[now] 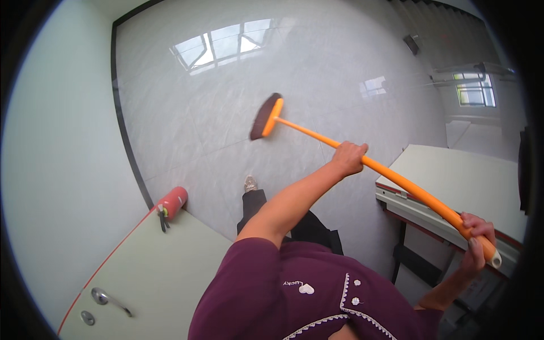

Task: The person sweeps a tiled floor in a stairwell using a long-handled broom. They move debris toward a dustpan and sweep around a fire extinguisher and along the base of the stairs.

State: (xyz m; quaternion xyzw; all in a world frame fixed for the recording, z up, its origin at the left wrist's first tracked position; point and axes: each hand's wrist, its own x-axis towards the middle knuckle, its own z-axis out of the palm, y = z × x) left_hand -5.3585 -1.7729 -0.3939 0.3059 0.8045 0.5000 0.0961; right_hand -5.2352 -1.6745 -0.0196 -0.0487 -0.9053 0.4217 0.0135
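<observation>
Both my hands grip a broom (pixel 409 186) with a long orange handle. My left hand (pixel 349 158), its arm stretched out ahead, is wrapped around the handle partway down. Up near the pale-tipped end, at the far right, my right hand (pixel 477 241) has its fingers closed around the handle. The handle slants from there down to the left. At its lower end the broom head (pixel 272 117), orange with dark bristles, is on the grey floor (pixel 215 122) ahead of my foot.
A pale-topped table (pixel 459 170) stands at the right, below the handle. A red fire extinguisher (pixel 174 202) is at the left, beside a pale green door (pixel 164 266) with a metal handle (pixel 110 299). Dark skirting (pixel 126 133) edges the left wall. Window light reflects off the shiny floor.
</observation>
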